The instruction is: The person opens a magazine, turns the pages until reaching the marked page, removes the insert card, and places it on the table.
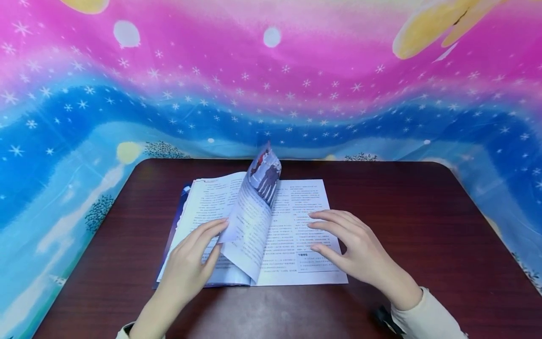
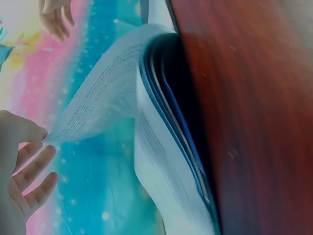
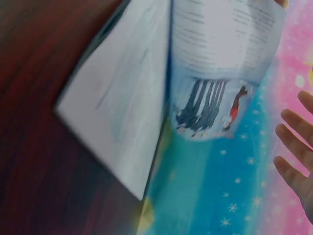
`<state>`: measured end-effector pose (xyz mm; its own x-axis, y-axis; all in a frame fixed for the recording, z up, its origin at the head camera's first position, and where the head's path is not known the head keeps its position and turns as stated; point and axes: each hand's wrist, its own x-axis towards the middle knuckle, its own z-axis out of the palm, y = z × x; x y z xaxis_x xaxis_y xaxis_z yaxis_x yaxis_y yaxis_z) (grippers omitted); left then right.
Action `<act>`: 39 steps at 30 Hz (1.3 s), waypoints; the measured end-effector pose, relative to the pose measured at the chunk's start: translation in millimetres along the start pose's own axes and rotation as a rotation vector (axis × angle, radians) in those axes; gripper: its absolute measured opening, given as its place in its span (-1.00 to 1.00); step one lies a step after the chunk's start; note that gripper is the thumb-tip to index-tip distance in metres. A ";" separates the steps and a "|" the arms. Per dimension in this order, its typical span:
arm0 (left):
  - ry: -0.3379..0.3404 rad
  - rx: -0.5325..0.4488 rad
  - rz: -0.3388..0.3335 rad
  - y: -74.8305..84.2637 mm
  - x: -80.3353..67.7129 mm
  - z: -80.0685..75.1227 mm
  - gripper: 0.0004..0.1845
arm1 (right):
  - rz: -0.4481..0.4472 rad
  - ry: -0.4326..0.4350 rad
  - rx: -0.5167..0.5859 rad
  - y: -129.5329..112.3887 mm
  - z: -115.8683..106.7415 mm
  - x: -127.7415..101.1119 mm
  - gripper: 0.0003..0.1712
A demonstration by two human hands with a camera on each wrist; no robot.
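Observation:
An open magazine (image 1: 305,263) lies on the table with printed text on both sides. One page (image 1: 250,235) stands raised and curled over the middle, showing text and a picture of dark figures with a red one. My left hand (image 1: 190,259) pinches that page's edge between thumb and finger; in the left wrist view the page (image 2: 102,88) stretches from the thumb to the spine. My right hand (image 1: 355,249) hovers over the right side, fingers spread and apart from the raised page. In the right wrist view the right hand (image 3: 298,147) holds nothing.
The dark reddish-brown table (image 1: 423,226) extends around the magazine. A patterned cloth (image 1: 271,94) in pink and blue with snowflakes hangs behind and beside it. Near the right sleeve (image 1: 427,315) sits a black object (image 1: 387,320), partly hidden.

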<state>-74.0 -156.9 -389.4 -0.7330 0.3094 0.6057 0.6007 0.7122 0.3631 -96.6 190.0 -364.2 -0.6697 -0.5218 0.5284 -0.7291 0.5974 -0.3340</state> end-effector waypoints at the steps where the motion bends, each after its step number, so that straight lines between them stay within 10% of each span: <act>1: -0.007 0.002 -0.016 -2.0 -3.0 -1.3 -0.39 | 0.011 -0.016 -0.014 1.4 -0.2 -2.1 -0.42; 17: -0.007 0.142 -0.146 -21.4 -34.2 -15.7 -0.38 | 0.020 -0.200 -0.100 23.8 3.0 -28.3 -0.56; 39: -0.288 0.221 -0.456 -29.4 -51.0 -25.2 -0.31 | 0.190 -0.502 -0.148 43.5 7.8 -48.8 -0.41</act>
<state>-46.3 -209.5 -413.1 -0.9778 0.0776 0.1947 0.1460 0.9186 0.3673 -96.8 236.7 -410.6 -0.7987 -0.6013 0.0205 -0.5857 0.7694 -0.2549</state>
